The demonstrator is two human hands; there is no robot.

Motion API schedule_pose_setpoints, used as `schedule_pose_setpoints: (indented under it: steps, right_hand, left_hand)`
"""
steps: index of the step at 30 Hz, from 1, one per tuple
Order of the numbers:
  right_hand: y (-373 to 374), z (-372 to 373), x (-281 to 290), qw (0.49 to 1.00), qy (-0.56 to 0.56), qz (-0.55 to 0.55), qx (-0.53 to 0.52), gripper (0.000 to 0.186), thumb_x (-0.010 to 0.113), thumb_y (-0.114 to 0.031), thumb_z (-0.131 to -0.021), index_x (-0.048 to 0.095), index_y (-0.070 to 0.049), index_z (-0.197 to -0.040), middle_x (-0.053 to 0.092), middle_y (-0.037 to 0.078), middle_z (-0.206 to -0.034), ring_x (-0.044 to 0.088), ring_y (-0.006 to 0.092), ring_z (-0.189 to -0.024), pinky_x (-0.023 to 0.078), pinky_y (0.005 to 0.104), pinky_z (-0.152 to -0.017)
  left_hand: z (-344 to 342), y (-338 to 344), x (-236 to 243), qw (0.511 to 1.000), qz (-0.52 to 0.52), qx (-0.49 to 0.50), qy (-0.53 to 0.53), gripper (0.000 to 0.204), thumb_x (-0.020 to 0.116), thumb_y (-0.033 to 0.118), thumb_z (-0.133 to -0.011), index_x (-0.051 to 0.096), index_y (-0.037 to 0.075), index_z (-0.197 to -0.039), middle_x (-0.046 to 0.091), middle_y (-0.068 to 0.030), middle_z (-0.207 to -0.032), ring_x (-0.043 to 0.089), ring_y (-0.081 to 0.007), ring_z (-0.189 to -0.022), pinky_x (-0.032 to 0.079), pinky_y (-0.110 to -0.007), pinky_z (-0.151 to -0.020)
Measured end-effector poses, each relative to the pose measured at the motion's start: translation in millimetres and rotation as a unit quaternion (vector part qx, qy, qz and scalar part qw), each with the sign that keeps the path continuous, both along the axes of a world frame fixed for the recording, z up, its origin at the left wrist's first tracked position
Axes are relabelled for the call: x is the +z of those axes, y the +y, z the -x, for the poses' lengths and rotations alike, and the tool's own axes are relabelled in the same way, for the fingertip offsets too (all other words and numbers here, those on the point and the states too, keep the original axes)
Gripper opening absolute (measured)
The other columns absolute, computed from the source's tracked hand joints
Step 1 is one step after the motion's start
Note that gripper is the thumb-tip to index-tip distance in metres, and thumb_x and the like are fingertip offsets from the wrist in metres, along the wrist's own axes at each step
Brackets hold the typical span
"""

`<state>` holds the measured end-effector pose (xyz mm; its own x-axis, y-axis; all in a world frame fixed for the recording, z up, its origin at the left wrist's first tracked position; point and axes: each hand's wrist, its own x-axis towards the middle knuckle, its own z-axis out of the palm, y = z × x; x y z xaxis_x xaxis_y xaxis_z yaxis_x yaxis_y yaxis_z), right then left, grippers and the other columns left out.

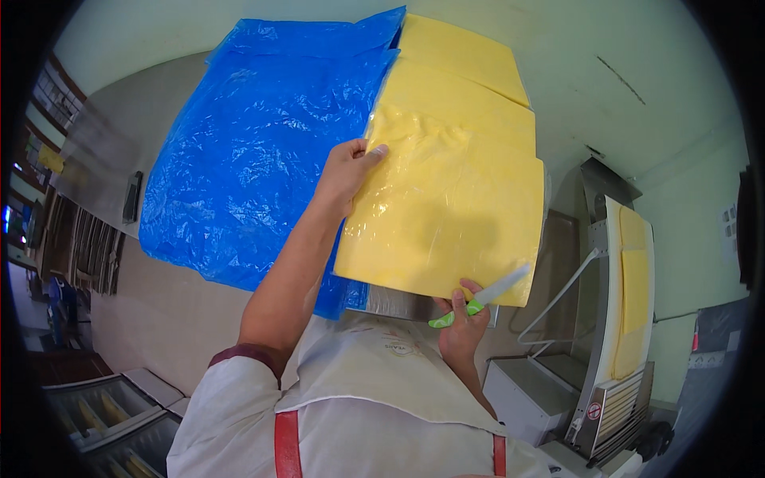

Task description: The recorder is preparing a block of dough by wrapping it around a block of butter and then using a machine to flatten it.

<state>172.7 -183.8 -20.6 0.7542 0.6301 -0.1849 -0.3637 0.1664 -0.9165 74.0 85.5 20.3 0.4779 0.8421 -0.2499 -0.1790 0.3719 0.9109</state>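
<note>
A large flat yellow sheet (446, 215), glossy as if under clear plastic film, tilts in front of me. Whether it is dough or fat I cannot tell. My left hand (351, 169) grips its left edge, thumb on top and fingers mostly behind. At the near edge, my right hand (462, 325) is closed round a knife (476, 306) with a green patterned handle. Its pale blade points up and right over the sheet's corner; some fingertips touch the sheet's edge. More yellow sheets (462, 56) lie beyond. Blue plastic film (247, 151) covers the area to the left.
A metal table (119, 119) lies under the film, with a dark narrow object (132, 197) on it. On the right stands a machine with a raised board (607, 303) carrying yellow sheets (633, 279). Glass-topped cases (111, 406) sit at lower left.
</note>
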Motion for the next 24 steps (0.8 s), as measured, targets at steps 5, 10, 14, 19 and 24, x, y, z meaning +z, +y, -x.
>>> schedule_pose_setpoints:
  steps: [5, 10, 14, 19, 24]
  right_hand:
    - [-22.7, -42.4, 38.3, 0.957, -0.06, 0.12, 0.256, 0.021, 0.058, -0.007, -0.094, 0.058, 0.003, -0.112, 0.067, 0.014, -0.089, 0.067, 0.0203, -0.073, 0.058, 0.0322, -0.069]
    - [42.1, -89.5, 87.9, 0.818, -0.477, 0.169, 0.273, 0.037, 0.052, -0.001, -0.087, 0.057, 0.002, -0.124, 0.064, 0.018, -0.114, 0.063, 0.0279, -0.103, 0.05, 0.0397, -0.091]
    - [127.2, -105.2, 80.3, 0.7, -0.603, 0.13, 0.36, 0.057, 0.049, 0.002, -0.081, 0.046, 0.0, -0.137, 0.044, 0.022, -0.143, 0.037, 0.033, -0.137, 0.027, 0.0454, -0.114]
    - [154.2, -112.1, 68.6, 0.59, -0.68, 0.174, 0.4, 0.061, 0.047, 0.0, -0.083, 0.038, -0.002, -0.143, 0.033, 0.016, -0.152, 0.026, 0.0281, -0.143, 0.018, 0.0448, -0.118]
    - [162.5, -126.8, 70.3, 0.609, -0.649, 0.203, 0.408, 0.056, 0.049, -0.005, -0.089, 0.039, -0.006, -0.144, 0.034, 0.012, -0.152, 0.028, 0.0262, -0.143, 0.018, 0.0457, -0.117]
  left_hand:
    - [-6.3, -58.8, 4.4, 0.73, -0.568, 0.131, 0.357, 0.07, 0.063, 0.024, -0.089, 0.028, -0.004, -0.144, 0.037, -0.028, -0.142, 0.043, -0.0333, -0.13, 0.036, -0.046, -0.107]
    - [-28.7, -69.8, -2.6, 0.665, -0.625, -0.086, 0.399, 0.067, 0.051, 0.034, -0.093, 0.029, -0.004, -0.144, 0.029, -0.0209, -0.152, 0.026, -0.0355, -0.142, 0.02, -0.049, -0.115]
    - [-36.7, -60.3, -13.1, 0.646, -0.635, -0.091, 0.414, 0.065, 0.044, 0.035, -0.096, 0.03, -0.005, -0.144, 0.029, -0.0222, -0.151, 0.026, -0.033, -0.143, 0.018, -0.048, -0.116]
    - [-36.2, -54.2, -12.4, 0.626, -0.635, -0.107, 0.44, 0.064, 0.04, 0.035, -0.096, 0.029, -0.005, -0.145, 0.03, -0.024, -0.151, 0.027, -0.0337, -0.142, 0.019, -0.049, -0.116]
    - [-35.9, -48.4, -10.3, 0.628, -0.627, -0.119, 0.446, 0.066, 0.039, 0.038, -0.096, 0.03, -0.006, -0.144, 0.03, -0.0232, -0.151, 0.027, -0.0324, -0.142, 0.016, -0.047, -0.117]
